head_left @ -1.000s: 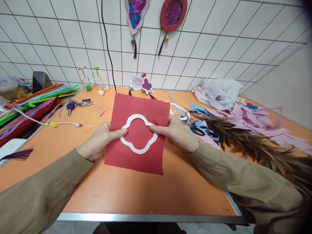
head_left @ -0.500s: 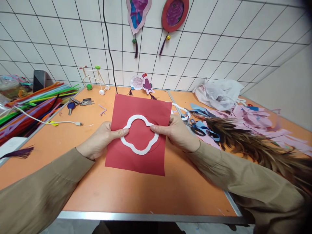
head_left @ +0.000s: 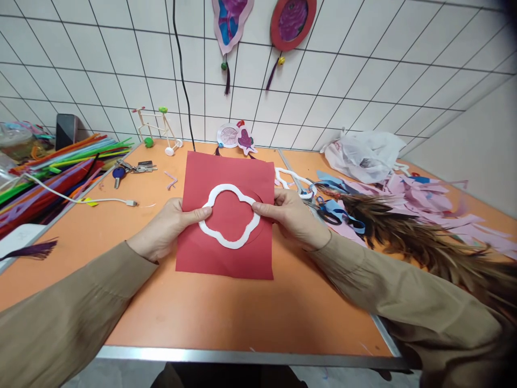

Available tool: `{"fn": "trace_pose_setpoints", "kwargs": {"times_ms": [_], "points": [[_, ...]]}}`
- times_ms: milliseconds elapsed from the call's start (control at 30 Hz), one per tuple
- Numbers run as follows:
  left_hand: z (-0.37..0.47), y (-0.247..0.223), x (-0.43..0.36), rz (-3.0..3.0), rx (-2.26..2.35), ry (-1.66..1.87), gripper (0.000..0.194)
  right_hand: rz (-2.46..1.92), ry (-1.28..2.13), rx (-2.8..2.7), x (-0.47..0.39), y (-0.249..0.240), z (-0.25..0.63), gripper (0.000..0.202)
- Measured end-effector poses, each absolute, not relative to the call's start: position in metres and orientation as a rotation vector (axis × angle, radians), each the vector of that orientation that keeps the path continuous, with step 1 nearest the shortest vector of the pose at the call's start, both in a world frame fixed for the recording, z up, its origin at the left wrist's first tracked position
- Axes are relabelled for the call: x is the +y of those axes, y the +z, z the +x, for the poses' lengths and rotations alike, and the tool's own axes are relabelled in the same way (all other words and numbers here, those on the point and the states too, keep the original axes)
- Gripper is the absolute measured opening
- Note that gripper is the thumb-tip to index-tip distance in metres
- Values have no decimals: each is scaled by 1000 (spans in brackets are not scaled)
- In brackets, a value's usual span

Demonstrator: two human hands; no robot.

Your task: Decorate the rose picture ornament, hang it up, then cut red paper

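A sheet of red paper (head_left: 226,264) is held up over the table between my two hands. Against its face lies a white paper frame (head_left: 231,244) with a wavy, four-lobed outline. My left hand (head_left: 169,226) grips the sheet's left edge, its thumb pressing the frame's left side. From the right edge, my right hand (head_left: 294,215) pinches the sheet, with the thumb on the frame's right side. The fingers behind the paper are mostly hidden. A faint curved line shows on the red paper just right of the frame.
Colourful pipe cleaners (head_left: 60,178), keys (head_left: 133,168) and a white cable (head_left: 81,200) lie on the left. On the right are scissors (head_left: 329,215), paper scraps (head_left: 420,196), brown feathers (head_left: 404,231) and a plastic bag (head_left: 363,153). A small stick model (head_left: 157,129) stands at the back.
The red sheet has tilted and turned slightly; its lower edge is higher and more level. The white frame has shifted slightly up with it. Both hands keep their hold.
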State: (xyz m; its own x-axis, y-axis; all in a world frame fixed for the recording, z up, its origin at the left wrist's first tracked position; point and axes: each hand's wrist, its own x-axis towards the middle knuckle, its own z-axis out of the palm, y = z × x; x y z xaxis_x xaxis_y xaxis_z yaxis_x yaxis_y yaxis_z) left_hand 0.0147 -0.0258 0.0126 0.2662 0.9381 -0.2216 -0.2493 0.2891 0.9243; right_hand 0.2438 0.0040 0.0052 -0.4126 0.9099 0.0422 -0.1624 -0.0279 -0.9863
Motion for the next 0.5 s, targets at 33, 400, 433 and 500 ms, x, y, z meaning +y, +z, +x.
{"fn": "trace_pose_setpoints", "kwargs": {"times_ms": [33, 400, 433, 500], "points": [[14, 12, -26, 911, 941, 970, 36, -853, 1562, -1398, 5, 5, 244, 28], [14, 13, -26, 868, 899, 937, 41, -937, 1442, -1530, 11, 6, 250, 30], [14, 12, -25, 864, 899, 944, 41, -931, 1437, -1534, 11, 7, 250, 29], [15, 11, -25, 855, 894, 963, 41, -899, 1433, -1528, 10, 7, 248, 27]]}}
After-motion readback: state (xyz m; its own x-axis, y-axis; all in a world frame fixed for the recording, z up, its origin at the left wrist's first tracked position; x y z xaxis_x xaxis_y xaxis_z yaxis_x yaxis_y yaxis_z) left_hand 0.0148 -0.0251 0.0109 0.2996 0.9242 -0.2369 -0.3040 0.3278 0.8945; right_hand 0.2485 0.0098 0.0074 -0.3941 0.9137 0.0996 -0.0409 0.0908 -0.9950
